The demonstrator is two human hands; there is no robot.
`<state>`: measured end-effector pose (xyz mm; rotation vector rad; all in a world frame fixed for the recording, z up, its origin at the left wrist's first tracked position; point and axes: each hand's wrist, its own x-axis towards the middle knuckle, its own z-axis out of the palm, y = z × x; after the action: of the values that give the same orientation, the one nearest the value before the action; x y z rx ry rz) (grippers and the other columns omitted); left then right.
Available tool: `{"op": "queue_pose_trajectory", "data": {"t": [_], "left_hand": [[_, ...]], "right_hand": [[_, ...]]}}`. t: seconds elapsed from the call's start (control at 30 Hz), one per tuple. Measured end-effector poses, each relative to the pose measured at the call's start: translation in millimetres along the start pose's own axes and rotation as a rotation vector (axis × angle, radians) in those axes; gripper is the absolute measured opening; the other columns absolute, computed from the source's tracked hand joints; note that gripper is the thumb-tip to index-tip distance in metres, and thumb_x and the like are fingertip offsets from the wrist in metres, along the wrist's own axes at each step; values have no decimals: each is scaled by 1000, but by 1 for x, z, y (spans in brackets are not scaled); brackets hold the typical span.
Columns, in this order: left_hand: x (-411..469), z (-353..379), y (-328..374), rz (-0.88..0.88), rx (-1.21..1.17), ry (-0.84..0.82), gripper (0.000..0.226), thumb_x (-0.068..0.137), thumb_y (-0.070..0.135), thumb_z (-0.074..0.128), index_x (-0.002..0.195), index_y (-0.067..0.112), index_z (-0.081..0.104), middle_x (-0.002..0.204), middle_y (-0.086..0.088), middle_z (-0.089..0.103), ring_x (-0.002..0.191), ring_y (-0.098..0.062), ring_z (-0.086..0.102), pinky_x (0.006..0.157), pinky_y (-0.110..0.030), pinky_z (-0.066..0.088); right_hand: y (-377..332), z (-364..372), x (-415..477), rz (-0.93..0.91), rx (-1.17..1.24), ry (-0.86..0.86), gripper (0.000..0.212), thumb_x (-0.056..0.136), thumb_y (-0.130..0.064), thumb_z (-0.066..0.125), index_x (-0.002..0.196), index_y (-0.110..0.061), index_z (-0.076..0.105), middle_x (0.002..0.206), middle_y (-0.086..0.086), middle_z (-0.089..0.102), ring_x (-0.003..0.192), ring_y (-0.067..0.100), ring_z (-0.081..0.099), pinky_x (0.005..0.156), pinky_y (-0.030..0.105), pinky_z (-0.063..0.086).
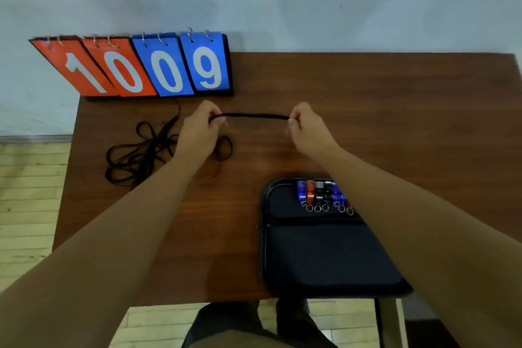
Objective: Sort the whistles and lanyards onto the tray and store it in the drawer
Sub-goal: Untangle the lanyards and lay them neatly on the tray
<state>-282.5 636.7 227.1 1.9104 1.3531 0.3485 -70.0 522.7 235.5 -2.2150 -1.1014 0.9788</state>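
A black lanyard (254, 116) is stretched taut above the brown table between my left hand (202, 128) and my right hand (306, 127), each pinching one end. A tangled heap of black lanyards (141, 154) lies on the table to the left, partly under my left forearm. Near the front right edge sits a black tray (324, 257). A row of several whistles (320, 195), blue, orange and black with metal key rings, lines its far end; my right forearm hides the row's right end.
A flip scoreboard (147, 68) reading 10 and 09 stands at the back left of the table (367, 110), against the pale wall. Wooden floor shows to the left and below. The tray overhangs the table's front edge.
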Motion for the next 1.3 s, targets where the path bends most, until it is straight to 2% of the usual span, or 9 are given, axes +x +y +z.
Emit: {"op": "queue_pose_trajectory", "data": {"t": [0.3, 0.5, 0.6, 0.77, 0.9, 1.0, 1.1, 1.2, 1.3], "left_hand": [[-43, -50, 58, 106, 98, 11, 25, 104, 31, 49, 102, 12, 64, 84, -1, 63, 78, -15, 59, 61, -22, 40], [-78, -67, 105, 103, 120, 65, 27, 106, 30, 45, 103, 10, 61, 90, -7, 63, 78, -18, 55, 65, -23, 41], [-98, -68, 145, 87, -146, -53, 23, 107, 22, 42, 103, 21, 65, 78, 2, 57, 67, -13, 47, 65, -30, 41], [-124, -63, 199, 221, -421, -345, 23, 105, 9, 46, 117, 11, 65, 81, -1, 60, 59, -6, 42, 56, -19, 39], [-133, -56, 220, 275, -290, -294, 15, 103, 16, 53, 113, 14, 64, 87, -12, 69, 56, -5, 45, 56, -18, 39], [-134, -51, 221, 311, -46, -175, 12, 103, 23, 53, 108, 22, 64, 83, 5, 72, 53, 7, 50, 59, -19, 37], [-136, -48, 210, 314, 112, -145, 10, 102, 29, 54, 104, 28, 63, 82, 11, 71, 65, 10, 53, 64, -20, 36], [-141, -41, 196, 320, 204, -202, 9, 100, 29, 56, 96, 28, 63, 81, 10, 68, 69, 4, 54, 66, -21, 37], [-147, -25, 180, 320, 255, -245, 10, 100, 31, 56, 93, 28, 62, 81, 8, 66, 76, -5, 61, 70, -25, 47]], "right_hand": [[-8, -93, -43, -30, -70, 274, 8, 106, -20, 40, 105, -17, 47, 86, 6, 67, 74, 25, 67, 67, 48, 60], [12, -130, -79, 76, -174, 279, 7, 100, -10, 46, 105, -13, 51, 94, 10, 64, 79, 25, 63, 65, 38, 56], [15, -135, -95, 123, -174, 206, 21, 98, -13, 48, 117, -15, 58, 113, 7, 66, 96, 24, 63, 86, 39, 53], [-15, -135, -121, -77, 518, -20, 36, 98, -33, 54, 133, -24, 62, 131, -8, 66, 126, 9, 55, 112, 33, 36], [-37, -134, -145, -253, 739, -296, 36, 106, -22, 41, 128, -3, 64, 118, 12, 73, 119, 18, 66, 114, 38, 36], [-36, -137, -158, -286, 687, -293, 33, 105, -21, 46, 118, 1, 67, 93, 20, 74, 100, 30, 72, 106, 45, 47], [-24, -144, -163, -327, 316, -167, 23, 104, -23, 51, 105, -11, 71, 66, 0, 66, 76, 16, 73, 91, 34, 52], [-8, -151, -169, -362, -41, -91, 21, 104, -27, 51, 107, -17, 70, 67, -9, 63, 61, 6, 63, 69, 24, 47], [16, -155, -172, -407, -223, -33, 27, 105, -29, 50, 111, -13, 70, 79, -13, 63, 70, 5, 57, 66, 22, 42]]}}
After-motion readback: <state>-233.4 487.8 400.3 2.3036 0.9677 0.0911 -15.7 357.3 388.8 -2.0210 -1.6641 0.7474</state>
